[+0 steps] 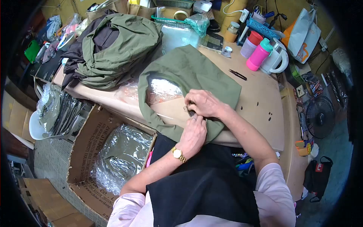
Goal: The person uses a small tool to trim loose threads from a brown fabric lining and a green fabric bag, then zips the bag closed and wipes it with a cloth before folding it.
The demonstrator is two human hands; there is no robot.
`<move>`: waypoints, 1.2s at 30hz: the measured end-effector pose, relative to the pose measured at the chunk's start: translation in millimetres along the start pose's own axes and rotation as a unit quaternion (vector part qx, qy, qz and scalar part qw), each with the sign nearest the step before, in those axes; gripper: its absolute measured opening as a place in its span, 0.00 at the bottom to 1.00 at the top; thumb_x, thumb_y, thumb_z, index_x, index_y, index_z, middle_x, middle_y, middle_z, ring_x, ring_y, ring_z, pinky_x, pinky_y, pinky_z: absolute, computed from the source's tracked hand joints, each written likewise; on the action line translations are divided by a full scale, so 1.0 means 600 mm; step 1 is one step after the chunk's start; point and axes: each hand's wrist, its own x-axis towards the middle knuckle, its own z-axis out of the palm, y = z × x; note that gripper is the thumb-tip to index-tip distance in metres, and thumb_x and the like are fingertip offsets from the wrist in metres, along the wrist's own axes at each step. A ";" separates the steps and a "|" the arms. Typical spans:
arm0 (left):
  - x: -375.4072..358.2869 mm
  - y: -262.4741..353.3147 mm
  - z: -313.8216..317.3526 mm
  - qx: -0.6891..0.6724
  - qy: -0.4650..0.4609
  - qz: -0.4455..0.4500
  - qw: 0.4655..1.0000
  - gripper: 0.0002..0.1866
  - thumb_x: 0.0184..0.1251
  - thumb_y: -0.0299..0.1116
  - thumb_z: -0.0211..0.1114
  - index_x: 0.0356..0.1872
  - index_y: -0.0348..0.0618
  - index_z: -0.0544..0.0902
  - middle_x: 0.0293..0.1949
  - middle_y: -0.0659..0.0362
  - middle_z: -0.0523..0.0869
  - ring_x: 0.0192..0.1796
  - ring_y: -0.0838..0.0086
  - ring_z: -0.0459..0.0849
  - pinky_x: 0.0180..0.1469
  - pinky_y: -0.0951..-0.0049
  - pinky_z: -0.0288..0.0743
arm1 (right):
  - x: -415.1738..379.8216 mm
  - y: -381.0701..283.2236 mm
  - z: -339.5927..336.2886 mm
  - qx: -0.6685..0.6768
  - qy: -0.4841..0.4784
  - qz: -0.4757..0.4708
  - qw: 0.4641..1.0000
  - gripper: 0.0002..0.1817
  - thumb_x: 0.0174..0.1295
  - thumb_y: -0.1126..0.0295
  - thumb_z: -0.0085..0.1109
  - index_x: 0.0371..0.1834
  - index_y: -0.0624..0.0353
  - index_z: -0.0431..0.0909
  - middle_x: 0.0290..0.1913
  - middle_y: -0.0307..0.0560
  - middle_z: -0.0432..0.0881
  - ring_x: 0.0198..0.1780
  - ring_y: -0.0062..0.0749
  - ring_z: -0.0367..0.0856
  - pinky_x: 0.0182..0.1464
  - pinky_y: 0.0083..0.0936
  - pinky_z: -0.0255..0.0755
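Observation:
An olive-green fabric piece lies spread over the table in front of me, with a long strip of it curving round to the left. Both hands meet at its near edge. My left hand, below a gold wristwatch, has its fingers pinched on the fabric. Just above it, my right hand is curled with its fingertips closed on the same edge. A small part of the edge shows between the fingers; its details are too small to make out. To the right lie black thread snips, apart from both hands.
A heap of olive and dark fabric sits at the table's back left. Below it stands a cardboard box holding plastic-wrapped goods. A pink bottle and white kettle stand at back right. A black fan is far right.

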 end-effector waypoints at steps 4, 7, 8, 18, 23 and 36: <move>0.026 -0.034 -0.015 -0.018 -0.005 -0.051 0.999 0.08 0.55 0.21 0.59 0.37 0.34 0.78 0.39 0.46 0.81 0.44 0.54 0.83 0.49 0.58 0.76 | -0.007 0.018 0.015 0.062 0.154 0.021 0.986 0.10 0.53 0.78 0.68 0.39 0.62 0.82 0.38 0.54 0.81 0.42 0.46 0.84 0.46 0.37 0.79; 0.039 -0.040 -0.041 -0.031 -0.047 -0.106 0.993 0.11 0.56 0.23 0.59 0.41 0.31 0.79 0.43 0.46 0.83 0.48 0.54 0.84 0.52 0.57 0.76 | 0.004 0.030 0.026 0.082 0.112 0.046 0.989 0.09 0.53 0.79 0.67 0.38 0.62 0.82 0.38 0.53 0.81 0.41 0.45 0.84 0.46 0.36 0.79; 0.037 -0.038 -0.036 -0.029 -0.049 -0.108 0.993 0.11 0.56 0.23 0.59 0.41 0.31 0.79 0.43 0.46 0.83 0.48 0.54 0.84 0.52 0.57 0.76 | 0.012 0.023 0.016 0.114 0.076 0.064 0.989 0.10 0.54 0.79 0.66 0.40 0.63 0.83 0.39 0.53 0.82 0.41 0.43 0.84 0.46 0.35 0.79; 0.044 -0.066 0.008 0.048 0.021 0.016 0.998 0.17 0.52 0.20 0.60 0.45 0.29 0.82 0.49 0.41 0.81 0.55 0.47 0.80 0.60 0.55 0.73 | 0.014 -0.011 0.011 0.060 0.184 -0.011 0.981 0.23 0.58 0.76 0.66 0.57 0.61 0.73 0.47 0.53 0.79 0.53 0.51 0.79 0.55 0.40 0.75; 0.062 -0.083 -0.005 -0.077 0.118 -0.072 0.987 0.13 0.60 0.24 0.62 0.47 0.36 0.82 0.44 0.49 0.79 0.49 0.53 0.83 0.50 0.54 0.77 | -0.099 -0.060 0.035 -0.054 0.286 0.002 0.957 0.16 0.54 0.69 0.72 0.43 0.58 0.77 0.50 0.53 0.73 0.50 0.50 0.76 0.53 0.42 0.69; 0.110 -0.067 -0.042 -0.849 -0.051 -0.305 0.427 0.11 0.69 0.28 0.60 0.49 0.38 0.79 0.44 0.55 0.85 0.47 0.70 0.84 0.57 0.69 0.78 | -0.148 -0.115 0.059 0.080 0.187 -0.034 0.978 0.08 0.57 0.75 0.65 0.32 0.62 0.73 0.40 0.54 0.77 0.44 0.51 0.76 0.47 0.41 0.72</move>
